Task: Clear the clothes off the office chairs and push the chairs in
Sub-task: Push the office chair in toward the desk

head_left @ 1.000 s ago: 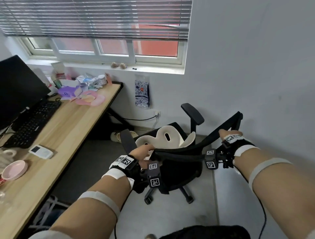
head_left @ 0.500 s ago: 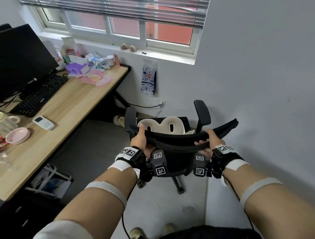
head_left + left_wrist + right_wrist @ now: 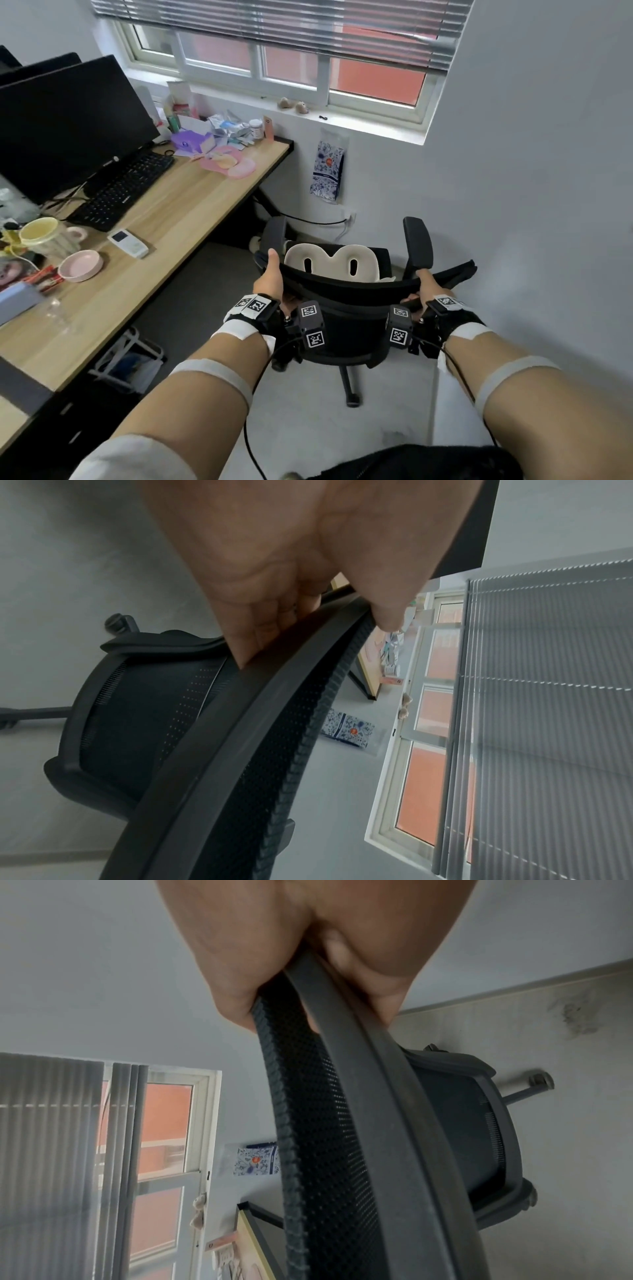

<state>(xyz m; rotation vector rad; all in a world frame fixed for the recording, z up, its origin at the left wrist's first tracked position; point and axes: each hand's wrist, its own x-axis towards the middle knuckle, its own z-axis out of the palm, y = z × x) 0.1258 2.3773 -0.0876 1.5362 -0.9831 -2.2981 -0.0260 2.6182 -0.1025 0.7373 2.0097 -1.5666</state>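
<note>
Head view: a black office chair with a curved mesh backrest (image 3: 346, 291) stands on pale grey floor (image 3: 308, 411) between a light wooden desk with a black edge (image 3: 191, 205) and a plain grey wall (image 3: 531, 205). The left hand (image 3: 270, 286) grips the smooth plastic top rim of the backrest at its left end, thumb over the top; the right hand (image 3: 428, 287) grips the rim near its right end. A cream moulded seat cushion with two oval holes (image 3: 334, 262) lies on the seat, between two padded black armrests. The wrist views show perforated mesh (image 3: 246, 750) inside a smooth dark frame (image 3: 383, 1096), fingers curled round it (no lettering is legible). The desk edge lies just left of the chair; open floor shows behind it. A blue-and-white patterned packet (image 3: 327, 174) hangs on the wall.
</note>
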